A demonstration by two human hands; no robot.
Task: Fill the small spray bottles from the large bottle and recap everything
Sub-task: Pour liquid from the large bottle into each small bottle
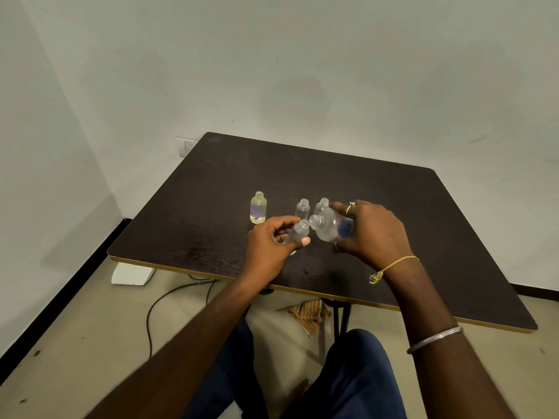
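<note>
Bare plain room, dark table (302, 176), white walls (272, 71), wall socket (185, 146)

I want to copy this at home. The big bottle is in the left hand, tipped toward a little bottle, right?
Not quite. In the head view the right hand holds the large bottle, tipped toward the small spray bottle that the left hand holds.

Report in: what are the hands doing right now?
Left hand grips a small bottle. Right hand tilts the large bottle, mouth at its neck. Three other small bottles stand uncapped.
</note>
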